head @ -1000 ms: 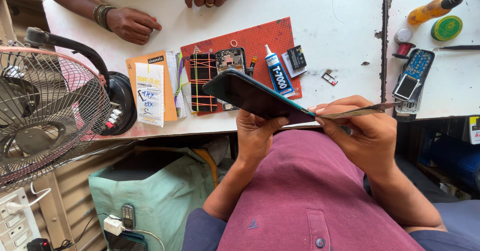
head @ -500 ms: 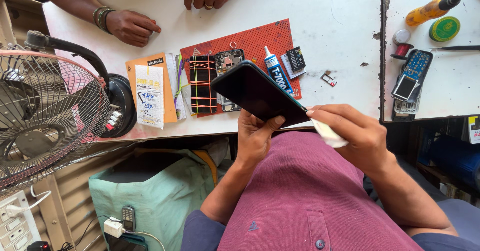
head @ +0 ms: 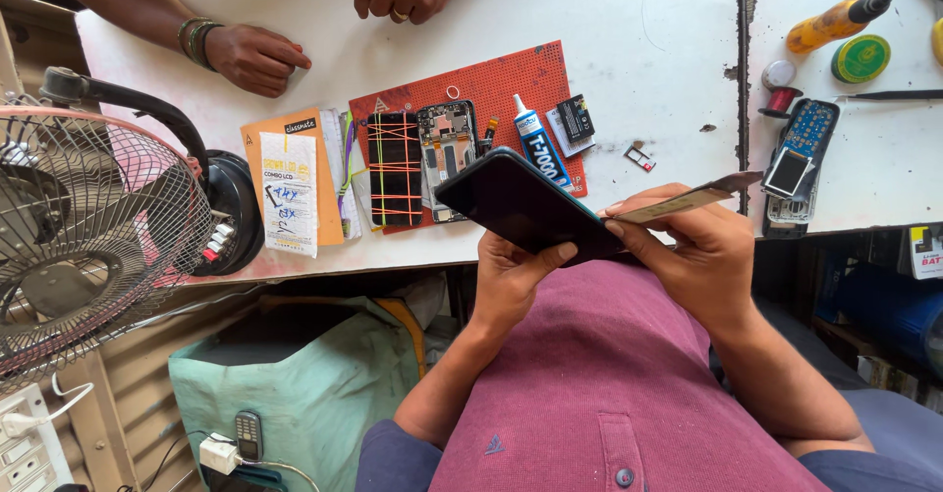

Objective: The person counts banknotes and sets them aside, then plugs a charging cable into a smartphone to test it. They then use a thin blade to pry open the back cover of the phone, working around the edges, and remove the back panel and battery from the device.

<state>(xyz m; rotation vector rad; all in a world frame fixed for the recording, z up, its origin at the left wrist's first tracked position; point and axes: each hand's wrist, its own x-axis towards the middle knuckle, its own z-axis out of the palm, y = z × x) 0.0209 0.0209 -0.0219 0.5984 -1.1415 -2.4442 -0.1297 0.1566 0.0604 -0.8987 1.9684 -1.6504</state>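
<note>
A dark smartphone [head: 526, 207] is gripped from below by the left hand [head: 513, 281], above the table edge [head: 393, 256]; a thin flat strip [head: 688, 200] is pinched in the closed right hand [head: 697, 251].

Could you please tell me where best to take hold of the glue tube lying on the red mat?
Probably grip the white-and-blue glue tube across its flat body, coming from above. It lies flat, its black nozzle pointing away from the person, with open mat on both long sides for fingers.
</note>
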